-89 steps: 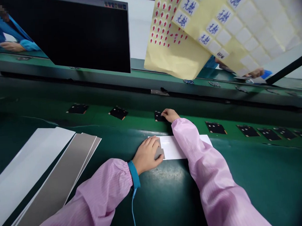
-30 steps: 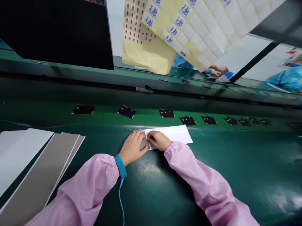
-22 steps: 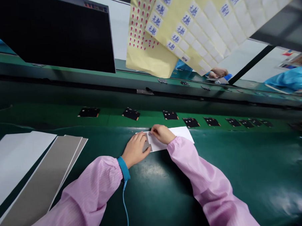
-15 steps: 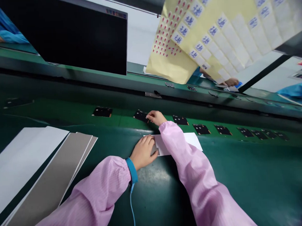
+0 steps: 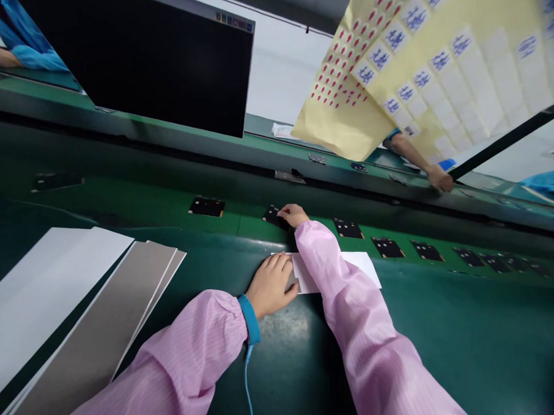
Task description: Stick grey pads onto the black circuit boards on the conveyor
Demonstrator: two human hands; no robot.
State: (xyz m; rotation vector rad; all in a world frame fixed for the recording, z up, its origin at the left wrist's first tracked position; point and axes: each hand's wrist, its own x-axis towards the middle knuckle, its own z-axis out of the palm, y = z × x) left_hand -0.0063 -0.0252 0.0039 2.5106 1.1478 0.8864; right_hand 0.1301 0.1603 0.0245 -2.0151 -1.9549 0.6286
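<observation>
My left hand (image 5: 272, 285) lies on the left end of a white backing strip (image 5: 353, 266) on the dark green bench, fingers curled over a small grey pad (image 5: 293, 284). My right hand (image 5: 294, 215) reaches past it to the green conveyor belt (image 5: 162, 206). Its closed fingertips press on a small black square board (image 5: 274, 216). More black boards follow in a row on the belt, one at the left (image 5: 206, 206) and several to the right (image 5: 348, 228).
White and grey sheets (image 5: 75, 314) lie stacked at the left. A black monitor (image 5: 151, 60) stands behind the belt. Yellow label sheets (image 5: 418, 67) hang at the upper right. Other workers' blue sleeves and hands (image 5: 436, 177) show across the line.
My right hand left the white strip and reached forward to a black board on the belt. The boards have shifted along the belt. My left hand stayed on the strip.
</observation>
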